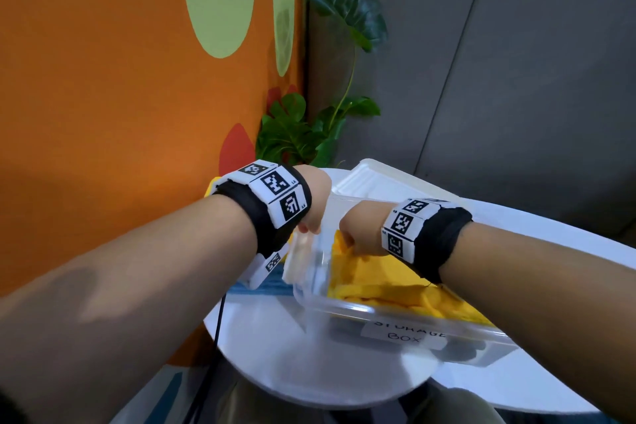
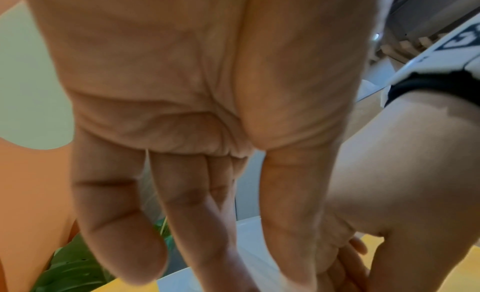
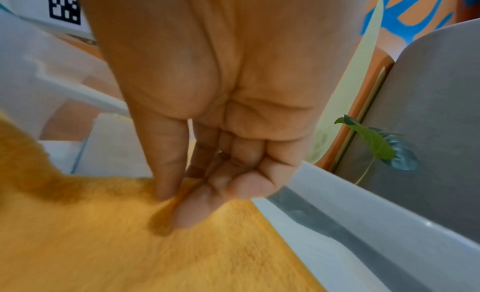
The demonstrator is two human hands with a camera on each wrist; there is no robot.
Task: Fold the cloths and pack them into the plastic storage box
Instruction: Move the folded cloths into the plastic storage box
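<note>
The clear plastic storage box (image 1: 406, 313) is seen on the white round table (image 1: 275, 348), its long axis running from about 10 o'clock to 4 o'clock. A yellow cloth (image 1: 385, 282) is laid inside it along that axis. The cloth is pinched between thumb and fingers (image 3: 166, 163) of the right hand (image 1: 361, 229). The left hand (image 1: 311, 198) is held at the box's 10 o'clock end; its fingers (image 2: 111, 214) are seen loosely extended, nothing visibly gripped.
</note>
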